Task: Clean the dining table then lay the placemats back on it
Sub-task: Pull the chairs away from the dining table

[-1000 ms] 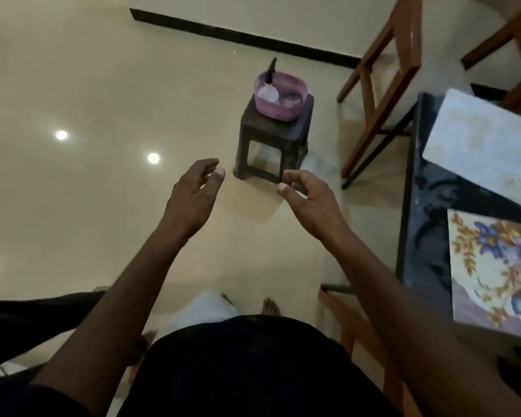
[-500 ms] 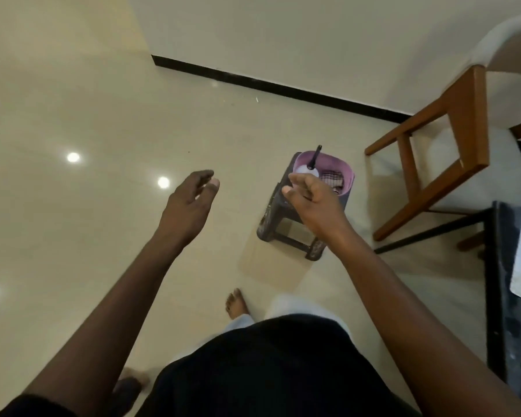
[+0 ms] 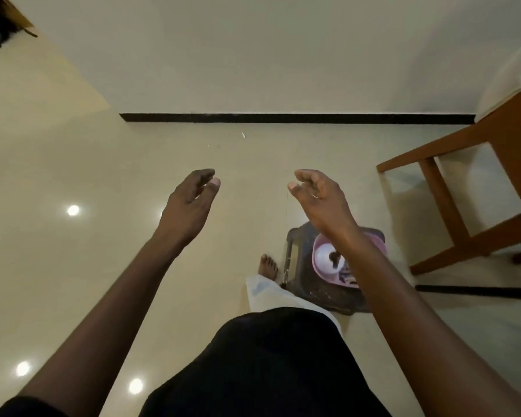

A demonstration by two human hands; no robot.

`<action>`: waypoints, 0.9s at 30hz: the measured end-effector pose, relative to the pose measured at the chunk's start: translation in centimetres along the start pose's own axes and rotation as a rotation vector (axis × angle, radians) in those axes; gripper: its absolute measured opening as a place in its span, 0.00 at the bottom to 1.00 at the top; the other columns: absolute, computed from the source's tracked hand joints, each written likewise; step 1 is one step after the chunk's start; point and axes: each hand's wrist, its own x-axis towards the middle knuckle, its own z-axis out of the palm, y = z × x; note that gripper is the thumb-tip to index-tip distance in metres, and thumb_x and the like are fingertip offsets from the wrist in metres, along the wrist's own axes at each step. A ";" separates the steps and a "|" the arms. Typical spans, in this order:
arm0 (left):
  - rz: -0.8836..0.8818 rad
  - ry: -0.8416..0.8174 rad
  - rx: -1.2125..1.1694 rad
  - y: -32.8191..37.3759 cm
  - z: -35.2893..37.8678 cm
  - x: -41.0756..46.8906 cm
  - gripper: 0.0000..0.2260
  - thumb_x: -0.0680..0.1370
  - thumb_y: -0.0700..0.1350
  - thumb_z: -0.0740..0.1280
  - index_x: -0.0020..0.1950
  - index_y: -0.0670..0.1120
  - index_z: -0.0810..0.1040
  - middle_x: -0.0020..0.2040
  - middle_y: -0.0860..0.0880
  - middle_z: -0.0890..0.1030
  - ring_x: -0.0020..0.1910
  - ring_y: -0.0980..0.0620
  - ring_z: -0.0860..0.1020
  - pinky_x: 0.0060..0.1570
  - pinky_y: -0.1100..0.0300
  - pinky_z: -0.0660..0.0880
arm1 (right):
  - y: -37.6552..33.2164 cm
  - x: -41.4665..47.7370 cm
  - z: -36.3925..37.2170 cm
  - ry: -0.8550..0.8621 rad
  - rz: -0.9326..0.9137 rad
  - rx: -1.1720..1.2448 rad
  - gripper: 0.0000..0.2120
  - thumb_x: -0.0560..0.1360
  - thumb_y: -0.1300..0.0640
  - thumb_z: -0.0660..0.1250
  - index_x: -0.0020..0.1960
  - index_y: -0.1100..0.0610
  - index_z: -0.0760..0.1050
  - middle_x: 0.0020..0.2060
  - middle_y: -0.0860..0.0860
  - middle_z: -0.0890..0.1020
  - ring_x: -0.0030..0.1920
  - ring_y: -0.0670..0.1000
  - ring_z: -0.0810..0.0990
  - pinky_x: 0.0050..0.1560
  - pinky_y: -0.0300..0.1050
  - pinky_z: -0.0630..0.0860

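Observation:
A pink basin [image 3: 321,270] sits on a low dark stool [image 3: 319,291] just right of my foot, with a white spray bottle [image 3: 327,257] lying in it. My forearm hides part of the basin. My right hand [image 3: 318,200] hovers above the stool's far edge, fingers loosely curled and holding nothing. Level with it and further left, my left hand [image 3: 190,203] is held out over the bare floor, relaxed and holding nothing. The dining table and the placemats are out of view.
A wooden chair [image 3: 475,188] stands at the right, close to the stool. A cream wall with a black skirting strip [image 3: 295,118] runs across ahead. The glossy tiled floor [image 3: 88,251] stretches to the left.
The view has swung left and down, so the table edge has left the frame. The stool and basin now lie closer, under my right forearm. Both hands stay held out with nothing in them.

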 end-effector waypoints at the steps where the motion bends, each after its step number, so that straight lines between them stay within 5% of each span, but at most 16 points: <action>1: 0.003 -0.016 0.006 1.1 0.0 2.8 0.18 0.85 0.58 0.62 0.73 0.56 0.76 0.68 0.59 0.79 0.65 0.60 0.76 0.61 0.61 0.69 | -0.7 2.4 -0.5 0.004 0.018 0.006 0.21 0.82 0.45 0.67 0.73 0.49 0.74 0.71 0.45 0.78 0.69 0.44 0.75 0.71 0.49 0.74; 6: 0.059 -0.117 0.041 7.2 0.9 15.9 0.17 0.85 0.57 0.62 0.73 0.56 0.76 0.67 0.59 0.79 0.65 0.60 0.76 0.62 0.61 0.70 | -3.7 12.7 -3.5 0.089 0.070 0.003 0.21 0.83 0.44 0.66 0.74 0.49 0.73 0.71 0.44 0.77 0.68 0.40 0.74 0.66 0.43 0.72; 15: 0.291 -0.392 0.068 17.0 6.6 36.9 0.18 0.84 0.60 0.63 0.71 0.57 0.78 0.66 0.59 0.81 0.65 0.59 0.78 0.66 0.52 0.75 | -6.1 25.8 -9.5 0.392 0.184 0.084 0.21 0.82 0.45 0.67 0.74 0.49 0.74 0.70 0.43 0.78 0.69 0.43 0.75 0.69 0.46 0.74; 27: 0.581 -0.803 0.173 34.2 18.3 56.6 0.17 0.84 0.59 0.63 0.71 0.57 0.78 0.68 0.60 0.80 0.66 0.61 0.77 0.66 0.60 0.71 | -7.9 37.1 -18.4 0.892 0.407 0.261 0.21 0.82 0.44 0.67 0.73 0.46 0.74 0.70 0.44 0.78 0.69 0.44 0.76 0.68 0.48 0.76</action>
